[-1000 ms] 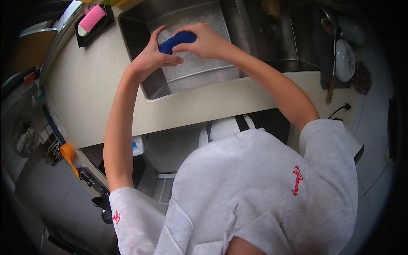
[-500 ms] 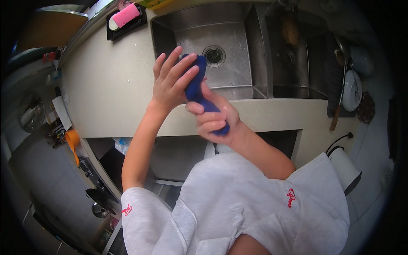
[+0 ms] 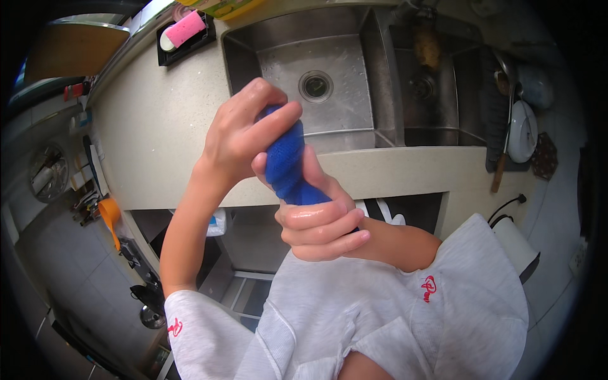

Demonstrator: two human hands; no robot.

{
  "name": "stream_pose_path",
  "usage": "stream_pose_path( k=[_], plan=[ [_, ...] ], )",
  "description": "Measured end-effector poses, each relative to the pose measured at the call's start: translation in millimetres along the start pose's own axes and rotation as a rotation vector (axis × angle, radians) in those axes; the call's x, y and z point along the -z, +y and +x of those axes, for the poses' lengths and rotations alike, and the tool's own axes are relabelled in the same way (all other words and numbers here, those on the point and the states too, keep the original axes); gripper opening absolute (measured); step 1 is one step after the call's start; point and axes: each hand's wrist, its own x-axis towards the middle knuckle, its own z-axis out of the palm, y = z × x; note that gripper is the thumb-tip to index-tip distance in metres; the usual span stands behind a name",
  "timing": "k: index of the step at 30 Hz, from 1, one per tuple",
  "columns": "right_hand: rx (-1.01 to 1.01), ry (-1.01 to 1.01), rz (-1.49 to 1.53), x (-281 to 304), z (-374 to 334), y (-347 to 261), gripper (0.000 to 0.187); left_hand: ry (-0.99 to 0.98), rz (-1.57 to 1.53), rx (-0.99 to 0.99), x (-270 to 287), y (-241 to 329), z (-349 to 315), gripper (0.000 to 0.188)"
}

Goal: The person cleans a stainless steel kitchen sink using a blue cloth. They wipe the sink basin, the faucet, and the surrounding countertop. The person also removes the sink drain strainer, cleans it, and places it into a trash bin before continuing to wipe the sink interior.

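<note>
A blue cloth (image 3: 286, 159), twisted into a tight roll, is held between my two hands over the counter's front edge, just before the sink. My left hand (image 3: 244, 130) grips its upper end with the fingers curled over the top. Round the lower end wrap the fingers of my right hand (image 3: 323, 225), its thumb lying along the cloth. Both hands look wet. The ends of the cloth are mostly hidden inside the fists.
Beyond my hands lies a steel sink basin (image 3: 316, 47) with a round drain (image 3: 315, 86); a second basin (image 3: 443, 136) adjoins it. A pink sponge (image 3: 185, 29) sits in a black tray (image 3: 166, 59). At right are a white lidded-looking round dish (image 3: 523, 132) and a wooden handle (image 3: 498, 173).
My left hand, spread against the cloth before, has closed round its upper end. The cloth is now twisted tighter, and my right hand has come lower, nearer my body.
</note>
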Motion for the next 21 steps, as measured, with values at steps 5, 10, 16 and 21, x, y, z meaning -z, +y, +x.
stream_pose_path(
  k=[5, 10, 16, 21],
  plan=[
    [-0.095, 0.24, -0.121, -17, -9, -25, 0.066, -0.166, 0.39, -0.05, 18, -2, -4, 0.028],
    [-0.124, 1.028, -2.377, -48, 9, -88, 0.033, -0.58, 0.224, 0.736, 4, -16, -6, 0.02],
    [-1.34, 0.446, -3.72, -92, 41, -200, 0.028, -0.696, 0.143, 1.164, -58, -67, -12, 0.019],
    [-1.25, 0.46, -3.835, -109, 40, -208, 0.022, -0.788, -0.645, 1.545, -72, -88, -12, 0.02]
  ],
)
